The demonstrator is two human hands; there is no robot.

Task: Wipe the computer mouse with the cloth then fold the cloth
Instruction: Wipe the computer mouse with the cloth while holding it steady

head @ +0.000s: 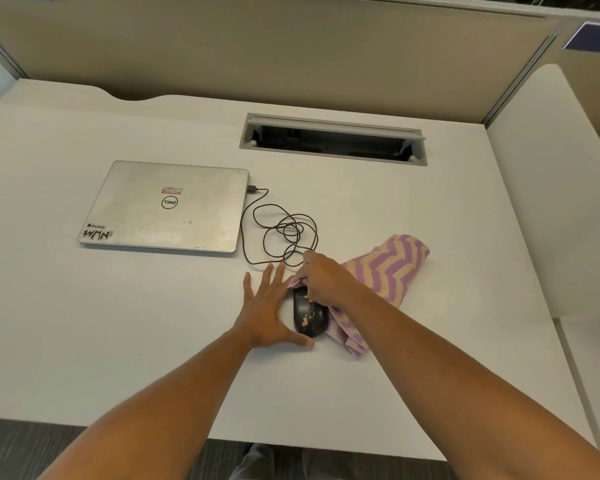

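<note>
Mouse (309, 315), black and speckled with pale crumbs, sits on the white bench (430, 237) between your hands. Your right hand (321, 275) bunches one end of the pink-and-tan zigzag cloth (385, 271) against the mouse's far end; the rest trails right. Your left hand (269, 306) lies flat with fingers spread, thumb just beside the mouse. Its cable (284, 237) loops back to the closed laptop (167, 206).

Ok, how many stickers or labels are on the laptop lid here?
3, not counting the printed logo. On the laptop: a red-edged label above the logo, a small dark sticker near the lid's near-left corner, and a lettered sticker just below it. None look hidden.
</note>
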